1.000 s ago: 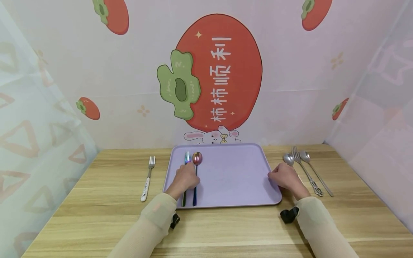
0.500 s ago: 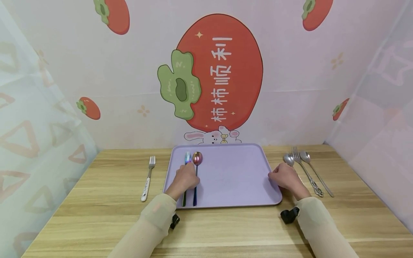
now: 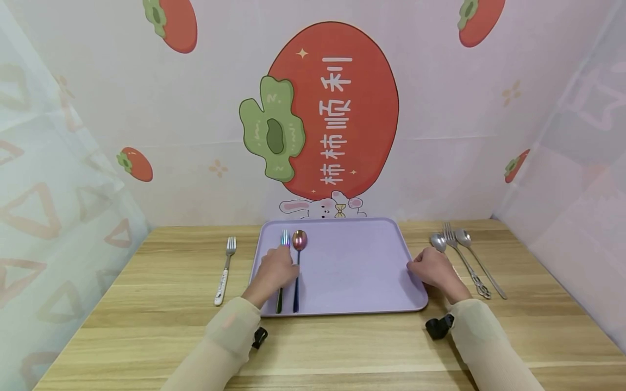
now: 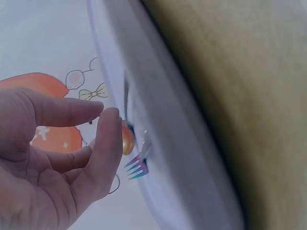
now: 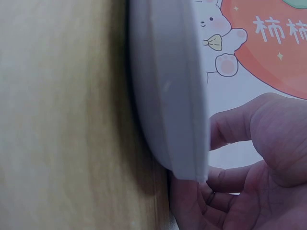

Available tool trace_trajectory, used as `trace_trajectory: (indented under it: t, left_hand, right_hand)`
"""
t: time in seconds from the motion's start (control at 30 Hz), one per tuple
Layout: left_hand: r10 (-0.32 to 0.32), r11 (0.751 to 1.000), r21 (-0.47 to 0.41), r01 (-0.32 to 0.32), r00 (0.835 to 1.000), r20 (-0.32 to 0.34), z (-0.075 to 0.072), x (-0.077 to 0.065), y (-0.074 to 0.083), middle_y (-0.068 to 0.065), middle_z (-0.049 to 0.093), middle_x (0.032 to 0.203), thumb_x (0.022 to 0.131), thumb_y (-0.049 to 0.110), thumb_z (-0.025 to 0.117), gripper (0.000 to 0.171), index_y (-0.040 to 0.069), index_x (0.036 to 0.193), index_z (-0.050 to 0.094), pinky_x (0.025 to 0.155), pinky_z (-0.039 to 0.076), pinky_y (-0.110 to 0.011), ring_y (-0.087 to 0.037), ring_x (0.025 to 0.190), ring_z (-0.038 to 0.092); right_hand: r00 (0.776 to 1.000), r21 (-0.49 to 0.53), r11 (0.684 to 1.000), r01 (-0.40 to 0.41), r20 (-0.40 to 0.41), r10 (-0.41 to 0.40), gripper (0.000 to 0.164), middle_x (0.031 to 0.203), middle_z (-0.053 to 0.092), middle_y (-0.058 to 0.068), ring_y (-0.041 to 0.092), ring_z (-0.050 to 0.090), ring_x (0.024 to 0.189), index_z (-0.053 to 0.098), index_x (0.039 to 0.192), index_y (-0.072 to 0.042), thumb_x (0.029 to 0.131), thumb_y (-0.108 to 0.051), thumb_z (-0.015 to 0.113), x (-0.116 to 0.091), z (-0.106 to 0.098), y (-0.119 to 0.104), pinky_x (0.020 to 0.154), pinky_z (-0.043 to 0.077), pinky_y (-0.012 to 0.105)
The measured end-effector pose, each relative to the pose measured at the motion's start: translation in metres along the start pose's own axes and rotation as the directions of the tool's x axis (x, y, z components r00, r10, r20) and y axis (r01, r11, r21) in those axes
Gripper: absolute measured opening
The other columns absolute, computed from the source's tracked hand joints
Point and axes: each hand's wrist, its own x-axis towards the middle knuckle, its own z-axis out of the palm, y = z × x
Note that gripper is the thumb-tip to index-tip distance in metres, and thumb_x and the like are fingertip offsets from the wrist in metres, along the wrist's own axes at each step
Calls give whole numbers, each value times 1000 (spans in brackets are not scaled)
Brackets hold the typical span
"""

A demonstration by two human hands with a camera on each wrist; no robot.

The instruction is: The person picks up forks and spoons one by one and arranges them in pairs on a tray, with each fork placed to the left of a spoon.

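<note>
My left hand (image 3: 275, 270) hovers over the left part of a lilac tray (image 3: 362, 266). A rainbow-coloured fork (image 3: 285, 237) and a matching spoon (image 3: 299, 240) lie side by side on the tray, the hand covering the middle of the fork. Thumb and forefinger of the left hand (image 4: 72, 187) are close together in the left wrist view, a small gap between their tips and nothing held. At the tray's right side, my right hand (image 3: 434, 270) pinches the rim. The right wrist view has the thumb on the tray's upper side and fingers (image 5: 184, 201) beneath its edge.
Left of the tray lies a fork with a white patterned handle (image 3: 222, 282). Beyond the right hand are a silver spoon (image 3: 438, 242), an ornate-handled fork (image 3: 464, 260) and a long-handled spoon (image 3: 481, 263). A printed cloth backdrop (image 3: 440, 179) stands behind the wooden table (image 3: 342, 347).
My left hand has moved slightly left, away from the spoon, showing more of its handle. The fork, spoon and tray stay in place, and the right hand keeps its hold.
</note>
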Motion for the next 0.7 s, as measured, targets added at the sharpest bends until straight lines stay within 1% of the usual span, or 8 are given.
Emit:
trace_trajectory:
  t: [0.1, 0.2, 0.27, 0.33, 0.37, 0.47, 0.57, 0.7]
  left_hand:
    - [23, 999, 29, -23, 1000, -18, -5, -3, 0, 2, 35, 53, 86, 6, 64, 38, 14, 59, 39, 40, 29, -24, -12, 46, 37]
    - [42, 998, 55, -40, 999, -31, -9, -5, -1, 1, 41, 54, 88, 11, 66, 37, 12, 59, 44, 42, 30, -25, -13, 48, 40]
    - [45, 997, 65, -43, 998, -32, -12, -6, -1, -2, 50, 60, 90, 14, 67, 29, 9, 65, 54, 45, 35, -27, -15, 51, 45]
    - [53, 996, 70, -50, 998, -42, -15, -7, -1, -7, 62, 73, 91, 17, 68, 18, 5, 79, 65, 50, 41, -30, -17, 59, 53]
    - [61, 996, 72, -58, 997, -48, -17, -8, -1, -9, 66, 80, 92, 17, 69, 15, 4, 86, 69, 52, 44, -31, -18, 63, 55]
    - [86, 994, 70, -82, 994, -63, -22, -11, -1, -11, 70, 94, 93, 19, 70, 20, 2, 102, 72, 59, 49, -34, -20, 72, 60]
    - [92, 994, 61, -88, 994, -65, -26, -14, -3, -8, 69, 91, 94, 20, 70, 21, 2, 104, 71, 59, 50, -34, -20, 72, 60]
    - [69, 997, 44, -66, 996, -63, -30, -18, -7, -6, 65, 86, 96, 22, 69, 20, 3, 103, 68, 57, 49, -31, -19, 70, 59]
  right_hand:
    - [1000, -4, 1000, 3, -2, -3, 38, 50, 34, -6, 11, 37, 46, 42, 54, -15, 88, -17, 58, 0, 0, 1, 45, 33, 25]
    - [1000, -6, 1000, 6, -2, -6, 37, 49, 34, -6, 10, 37, 46, 42, 54, -15, 88, -17, 58, 0, 0, 1, 45, 33, 24]
    - [1000, -3, 1000, 1, 0, -1, 37, 50, 34, -6, 10, 38, 46, 42, 54, -15, 88, -17, 58, 0, 0, 1, 45, 33, 24]
    - [1000, 1, 1000, -5, 1, 5, 37, 50, 34, -5, 11, 38, 46, 42, 54, -15, 88, -17, 58, 0, 0, 1, 45, 33, 24]
    - [1000, 2, 1000, -7, 2, 7, 37, 50, 34, -5, 11, 37, 46, 42, 55, -15, 88, -17, 58, 0, 0, 1, 45, 33, 24]
    - [1000, 3, 1000, -7, 4, 7, 37, 50, 34, -5, 10, 37, 46, 42, 55, -15, 88, -16, 58, 0, -1, 0, 45, 32, 24]
    - [1000, 5, 1000, -6, 6, 6, 37, 50, 34, -5, 10, 37, 46, 42, 54, -15, 88, -16, 58, 0, -1, 1, 45, 32, 24]
    - [1000, 11, 1000, -14, 10, 14, 37, 50, 34, -5, 11, 37, 46, 42, 55, -15, 88, -16, 58, 1, 0, 1, 45, 32, 24]
